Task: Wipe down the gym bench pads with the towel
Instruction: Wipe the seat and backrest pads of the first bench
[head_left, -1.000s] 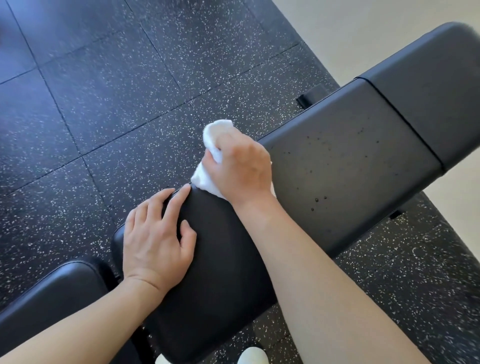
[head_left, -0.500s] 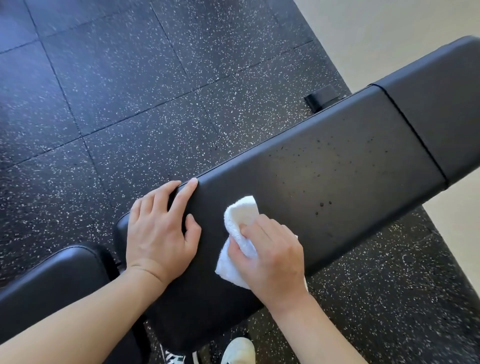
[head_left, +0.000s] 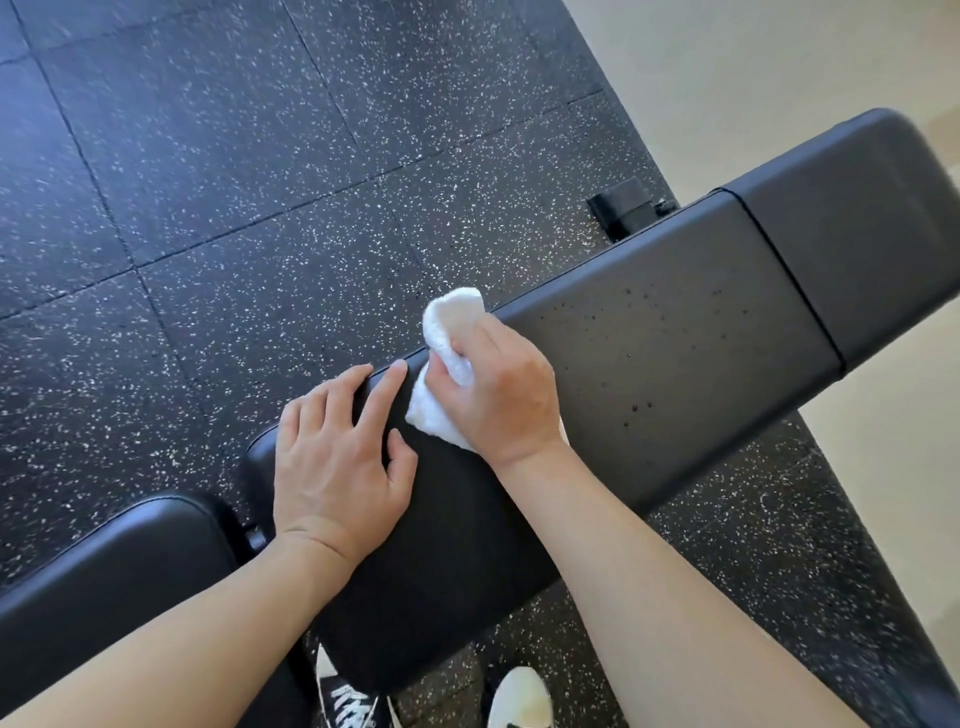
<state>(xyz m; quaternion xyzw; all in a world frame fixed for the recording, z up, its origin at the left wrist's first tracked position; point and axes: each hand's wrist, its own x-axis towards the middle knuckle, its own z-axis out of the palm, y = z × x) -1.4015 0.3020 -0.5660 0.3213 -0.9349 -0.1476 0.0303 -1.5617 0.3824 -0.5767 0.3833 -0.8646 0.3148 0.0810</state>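
Note:
A long black bench pad (head_left: 675, 364) runs diagonally from lower left to upper right, speckled with small droplets on its middle stretch. My right hand (head_left: 498, 395) presses a bunched white towel (head_left: 452, 322) against the pad's far edge; part of the towel pokes past the edge over the floor. My left hand (head_left: 337, 457) lies flat on the pad just left of the towel, fingers spread and curled over the far edge. A second black pad (head_left: 114, 582) sits at the lower left, and a further pad section (head_left: 872, 218) continues at the upper right beyond a seam.
Black rubber floor tiles with white flecks (head_left: 234, 182) surround the bench. A black frame foot (head_left: 623, 208) shows behind the pad. Pale floor (head_left: 779, 67) lies at the upper right. My shoes (head_left: 519, 696) are below the bench's near edge.
My right hand has swept the towel from the pad's near side back up to its far edge, close to my left hand. The left hand has stayed planted.

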